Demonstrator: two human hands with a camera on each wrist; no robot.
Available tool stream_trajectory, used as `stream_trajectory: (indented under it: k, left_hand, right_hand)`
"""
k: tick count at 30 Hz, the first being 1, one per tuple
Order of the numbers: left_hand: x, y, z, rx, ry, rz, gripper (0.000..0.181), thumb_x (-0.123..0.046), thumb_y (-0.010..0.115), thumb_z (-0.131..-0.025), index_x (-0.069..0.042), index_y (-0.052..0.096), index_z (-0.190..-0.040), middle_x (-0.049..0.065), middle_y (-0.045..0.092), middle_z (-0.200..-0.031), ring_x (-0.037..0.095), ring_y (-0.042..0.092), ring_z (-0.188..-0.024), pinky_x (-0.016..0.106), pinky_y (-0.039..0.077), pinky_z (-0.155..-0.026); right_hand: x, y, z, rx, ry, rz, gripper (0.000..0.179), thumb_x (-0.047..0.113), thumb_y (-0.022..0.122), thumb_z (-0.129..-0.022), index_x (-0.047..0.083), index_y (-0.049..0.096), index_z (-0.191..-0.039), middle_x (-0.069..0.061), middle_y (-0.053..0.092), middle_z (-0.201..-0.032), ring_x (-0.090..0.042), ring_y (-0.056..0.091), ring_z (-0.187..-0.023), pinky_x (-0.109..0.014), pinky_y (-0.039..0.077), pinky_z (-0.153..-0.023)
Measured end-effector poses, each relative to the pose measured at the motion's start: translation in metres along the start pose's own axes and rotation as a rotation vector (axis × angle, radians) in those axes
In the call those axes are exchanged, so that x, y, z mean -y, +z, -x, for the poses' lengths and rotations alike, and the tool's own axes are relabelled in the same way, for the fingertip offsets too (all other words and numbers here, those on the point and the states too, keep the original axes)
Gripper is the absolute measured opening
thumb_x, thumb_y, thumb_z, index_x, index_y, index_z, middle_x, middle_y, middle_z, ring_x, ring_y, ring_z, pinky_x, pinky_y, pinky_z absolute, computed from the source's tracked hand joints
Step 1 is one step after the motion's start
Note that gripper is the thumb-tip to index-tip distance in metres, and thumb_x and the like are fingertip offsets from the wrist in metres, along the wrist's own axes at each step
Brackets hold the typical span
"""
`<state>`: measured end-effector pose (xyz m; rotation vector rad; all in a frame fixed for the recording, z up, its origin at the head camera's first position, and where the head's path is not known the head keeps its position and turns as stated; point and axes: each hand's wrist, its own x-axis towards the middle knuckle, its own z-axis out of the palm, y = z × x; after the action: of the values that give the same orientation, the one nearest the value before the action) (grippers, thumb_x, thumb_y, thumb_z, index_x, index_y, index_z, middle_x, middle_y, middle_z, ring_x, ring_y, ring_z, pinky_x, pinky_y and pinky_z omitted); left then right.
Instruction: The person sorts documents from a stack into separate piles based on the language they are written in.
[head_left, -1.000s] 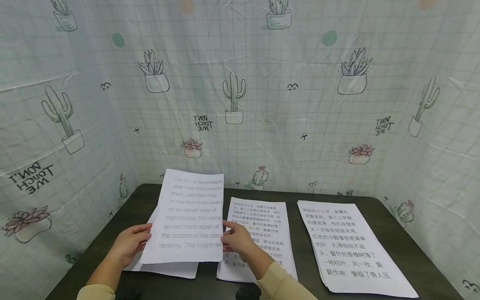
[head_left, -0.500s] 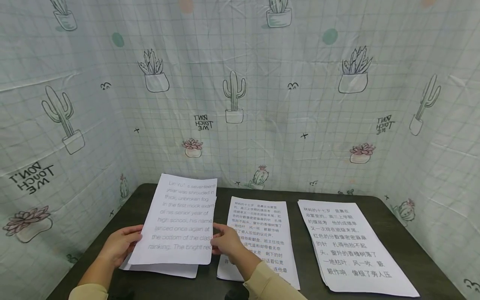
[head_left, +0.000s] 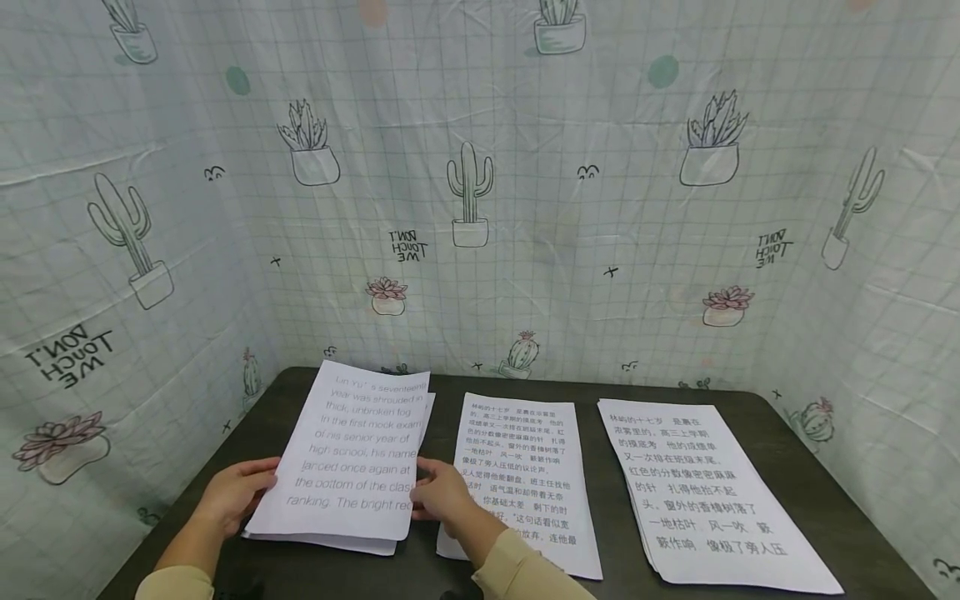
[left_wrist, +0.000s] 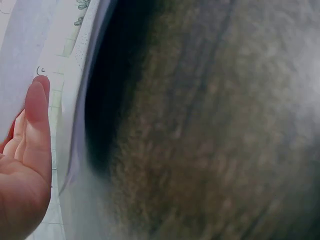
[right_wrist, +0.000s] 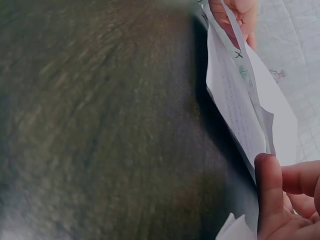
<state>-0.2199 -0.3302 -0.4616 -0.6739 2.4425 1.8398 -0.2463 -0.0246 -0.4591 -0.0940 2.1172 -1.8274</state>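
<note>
A white sheet of paper (head_left: 352, 442) printed with English text lies slightly tilted over a stack of paper (head_left: 378, 546) at the left of the table. My left hand (head_left: 236, 496) pinches its left edge and my right hand (head_left: 444, 493) pinches its right edge. In the right wrist view a gap shows between the upper paper and the printed stack (right_wrist: 235, 95), with my right hand (right_wrist: 287, 200) at the near edge. The left wrist view has my left hand (left_wrist: 27, 165) at its left side; the held edge is hard to make out there.
A middle stack of paper (head_left: 517, 450) with Chinese text lies right of the held sheet, partly under my right forearm. Another stack (head_left: 697, 492) with larger Chinese text lies on the right. The dark table (head_left: 615, 533) is enclosed by a cactus-print cloth (head_left: 540, 250).
Both hands have lowered the sheet and shifted it left, onto the left stack. More of the middle stack shows now. The right stack has stayed put.
</note>
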Motion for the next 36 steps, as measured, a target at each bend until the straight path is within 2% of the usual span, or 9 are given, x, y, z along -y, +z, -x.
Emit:
stream_trajectory:
  k: [6,13,20,31,36]
  left_hand:
    - [0.0032,0.0013,-0.0005,-0.022,-0.009,-0.020,0.047,-0.008,0.058,-0.095,0.009,0.047,-0.138,0.028,0.059,-0.127,0.012,0.063,-0.082,0.029,0.057,-0.070]
    - [0.0029,0.0026,0.0002,-0.039,-0.006,-0.031,0.046,-0.007,0.058,-0.094,0.010,0.049,-0.136,0.030,0.058,-0.128,0.012,0.063,-0.080,0.028,0.056,-0.068]
    - [0.0028,0.0036,0.0015,-0.052,-0.011,-0.069,0.047,-0.010,0.059,-0.094,0.009,0.050,-0.136,0.032,0.051,-0.137,0.010,0.063,-0.083,0.027,0.055,-0.068]
    - [0.0083,0.0026,-0.0018,-0.059,-0.005,-0.083,0.046,-0.011,0.060,-0.094,0.011,0.051,-0.134,0.031,0.054,-0.133,0.012,0.062,-0.084,0.027,0.054,-0.068]
    - [0.0081,-0.0001,-0.0022,-0.063,0.005,-0.070,0.050,-0.011,0.061,-0.094,0.012,0.048,-0.135,0.032,0.052,-0.136,0.009,0.063,-0.087,0.031,0.058,-0.075]
  right_hand:
    - [-0.0020,0.0029,0.0009,0.008,0.008,0.010,0.062,-0.013,0.059,-0.080,-0.004,0.048,-0.140,-0.011,0.059,-0.087,-0.014,0.059,-0.069,-0.028,0.059,-0.059]
    - [-0.0035,0.0029,0.0013,0.024,0.009,0.021,0.062,-0.013,0.058,-0.080,-0.005,0.048,-0.140,-0.009,0.059,-0.087,-0.015,0.062,-0.068,-0.028,0.060,-0.060]
    - [-0.0071,0.0043,0.0007,0.025,0.005,0.057,0.056,-0.011,0.059,-0.083,-0.006,0.050,-0.138,-0.012,0.062,-0.087,-0.013,0.063,-0.067,-0.026,0.059,-0.057]
    - [-0.0051,0.0040,0.0016,0.036,0.022,0.069,0.055,-0.006,0.061,-0.085,-0.007,0.049,-0.138,-0.009,0.066,-0.086,-0.013,0.065,-0.069,-0.027,0.059,-0.058]
    - [-0.0054,0.0039,0.0002,0.035,0.042,0.072,0.054,-0.002,0.062,-0.087,-0.008,0.048,-0.139,-0.008,0.066,-0.086,-0.011,0.065,-0.070,-0.026,0.059,-0.059]
